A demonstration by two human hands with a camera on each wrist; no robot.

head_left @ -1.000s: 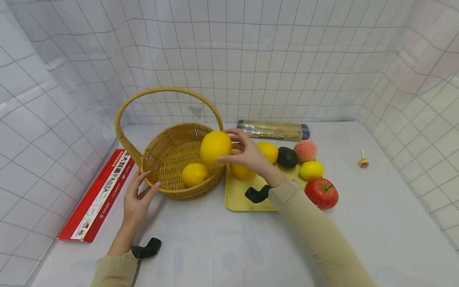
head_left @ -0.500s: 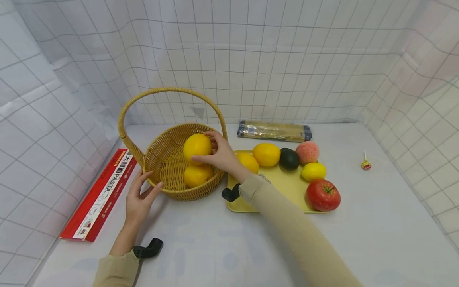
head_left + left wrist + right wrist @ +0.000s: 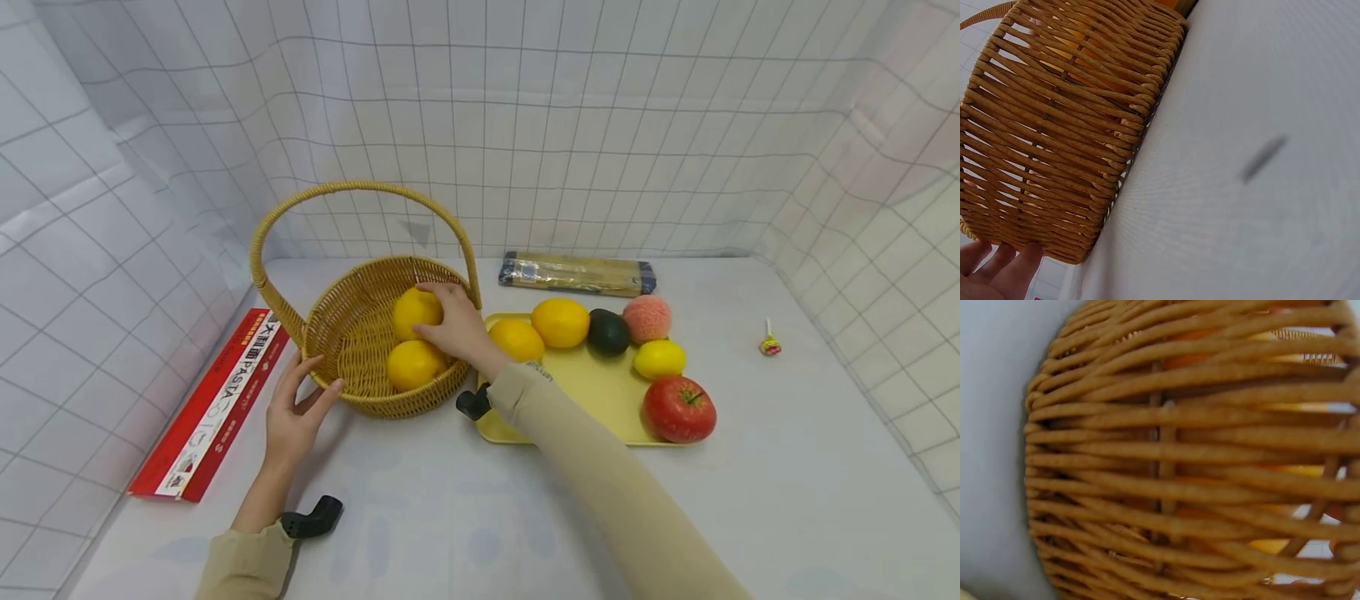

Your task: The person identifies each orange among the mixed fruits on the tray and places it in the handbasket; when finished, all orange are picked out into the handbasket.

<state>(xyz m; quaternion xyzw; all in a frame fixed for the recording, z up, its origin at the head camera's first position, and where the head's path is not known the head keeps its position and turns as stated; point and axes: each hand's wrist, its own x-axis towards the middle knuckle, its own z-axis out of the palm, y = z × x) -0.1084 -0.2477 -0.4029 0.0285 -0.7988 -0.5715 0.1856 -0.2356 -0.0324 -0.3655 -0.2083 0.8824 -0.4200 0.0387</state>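
Note:
A round wicker basket (image 3: 390, 406) with a tall hoop handle stands left of centre in the head view. My left hand (image 3: 292, 421) holds its front left rim, thumb and fingers spread along it. The left wrist view shows fingertips (image 3: 1025, 257) against the woven wall. Inside the basket, my right hand (image 3: 459, 327) grips an orange (image 3: 415, 314), fingers over its top and thumb at its near side. A second orange (image 3: 411, 367) lies just in front of it in the basket. In the right wrist view the basket wall (image 3: 1166, 462) hides the right hand.
Right of the basket, a yellow tray (image 3: 600, 400) bears two more oranges (image 3: 560, 323), an avocado (image 3: 608, 332), a peach (image 3: 647, 318), a lemon (image 3: 660, 359) and an apple (image 3: 679, 409). A red pasta box (image 3: 202, 408), a noodle packet (image 3: 577, 273) and a lollipop (image 3: 770, 343) lie around.
My right hand has carried the orange leftward from above the basket's right rim, then lowered it inside behind the other orange. The left hand has stayed on the rim.

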